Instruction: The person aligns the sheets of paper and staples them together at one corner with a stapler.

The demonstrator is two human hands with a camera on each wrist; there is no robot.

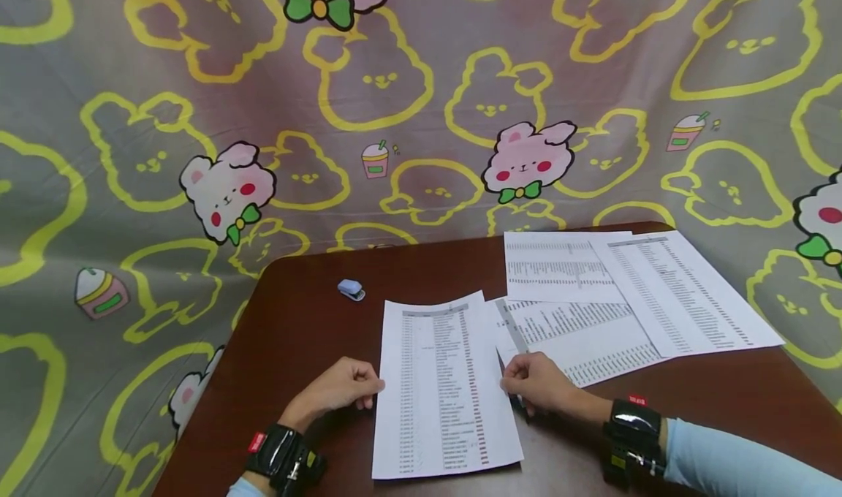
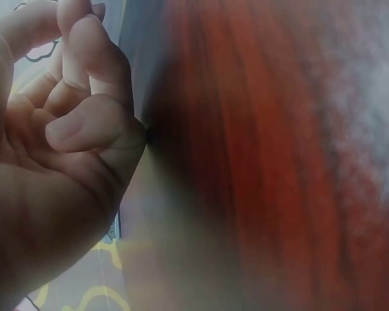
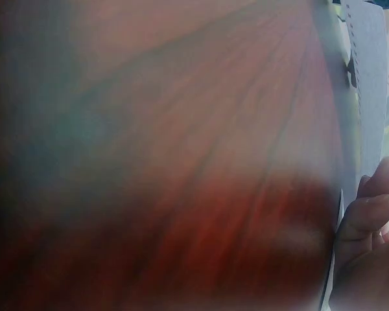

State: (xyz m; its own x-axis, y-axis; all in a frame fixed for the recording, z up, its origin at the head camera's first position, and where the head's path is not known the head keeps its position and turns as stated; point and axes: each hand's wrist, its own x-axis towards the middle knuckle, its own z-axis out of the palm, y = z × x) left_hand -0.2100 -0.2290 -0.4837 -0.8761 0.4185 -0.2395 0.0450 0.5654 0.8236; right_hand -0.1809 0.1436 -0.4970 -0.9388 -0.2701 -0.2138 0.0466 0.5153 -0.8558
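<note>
Sheet (image 1: 427, 402), its left edge pinched by your left hand (image 1: 338, 389) and its right edge by your right hand (image 1: 541, 381), lies between their curled fingers (image 1: 360, 373).

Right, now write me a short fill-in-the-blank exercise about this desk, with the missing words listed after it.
1. The front sheet is between the left hand and the ____ hand.
2. In the head view, the small stapler lies to the ____ of the front sheet.
3. The bows on the patterned curtain are mostly ____.
4. The sleeve beside the black wrist device is light ____.

Missing words: right; left; green; blue.
</note>
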